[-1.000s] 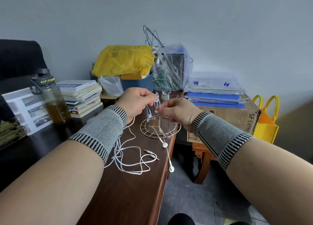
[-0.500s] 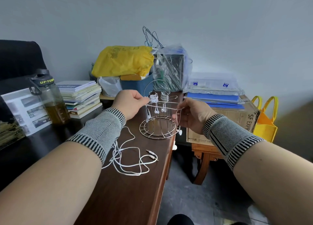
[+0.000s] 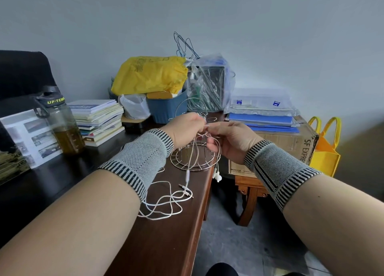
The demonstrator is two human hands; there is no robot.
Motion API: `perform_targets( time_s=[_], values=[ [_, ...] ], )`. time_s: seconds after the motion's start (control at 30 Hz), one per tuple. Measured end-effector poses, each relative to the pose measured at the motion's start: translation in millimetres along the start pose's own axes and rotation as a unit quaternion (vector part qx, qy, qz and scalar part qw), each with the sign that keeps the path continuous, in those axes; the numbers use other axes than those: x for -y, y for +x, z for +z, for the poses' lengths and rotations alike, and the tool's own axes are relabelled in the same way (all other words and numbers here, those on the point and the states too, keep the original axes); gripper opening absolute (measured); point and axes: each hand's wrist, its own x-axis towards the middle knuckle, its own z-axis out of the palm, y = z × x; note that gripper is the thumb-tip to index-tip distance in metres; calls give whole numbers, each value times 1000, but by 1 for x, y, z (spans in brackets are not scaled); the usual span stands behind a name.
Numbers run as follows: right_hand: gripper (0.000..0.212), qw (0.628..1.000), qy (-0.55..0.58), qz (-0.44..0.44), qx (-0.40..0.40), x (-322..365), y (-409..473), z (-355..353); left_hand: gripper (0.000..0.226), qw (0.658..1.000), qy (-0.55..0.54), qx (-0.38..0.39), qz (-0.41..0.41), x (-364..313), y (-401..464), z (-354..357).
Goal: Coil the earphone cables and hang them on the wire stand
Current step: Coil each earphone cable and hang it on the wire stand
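Note:
A metal wire stand with a round base and arched top handle stands at the right edge of the brown table. My left hand and my right hand meet over the stand, both pinching the same white earphone cable. Loops of it hang from my right fingers, and its two earbuds dangle past the table edge. More white cable lies loose on the table with two jack plugs beside it. My hands hide the upper part of the stand.
A dark water bottle and stacked books stand at the left. A yellow bag, blue tub and clear plastic bag crowd the back. A cardboard box with blue folders sits right, beside a yellow tote.
My hands, apart on either side of the stand half a second ago, have come together above it. The cable now hangs in loops from my right hand, earbuds lower by the table edge.

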Motion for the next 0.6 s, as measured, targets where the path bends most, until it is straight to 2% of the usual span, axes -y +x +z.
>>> perform_targets(
  time_s=[0.07,0.1,0.2,0.3,0.47,0.6],
  values=[
    [9,1000,7,-3,4,1,0,1,26,993,-100,57,-42,-8,-2,5],
    [8,1000,10,-7,2,1,0,-1,20,992,-97,66,-50,-8,-4,6],
    [10,1000,5,-17,-8,2,-2,-7,21,998,-54,41,-19,-1,-1,6],
    [11,1000,-15,-7,-19,-1,-3,-14,24,996,-90,21,-13,9,4,3],
    [12,998,-46,22,-28,-5,-2,-18,31,997,-71,7,5,15,7,2],
    [10,995,-92,22,-20,-5,-3,-18,27,996,-92,-10,15,19,10,4]
  ],
)
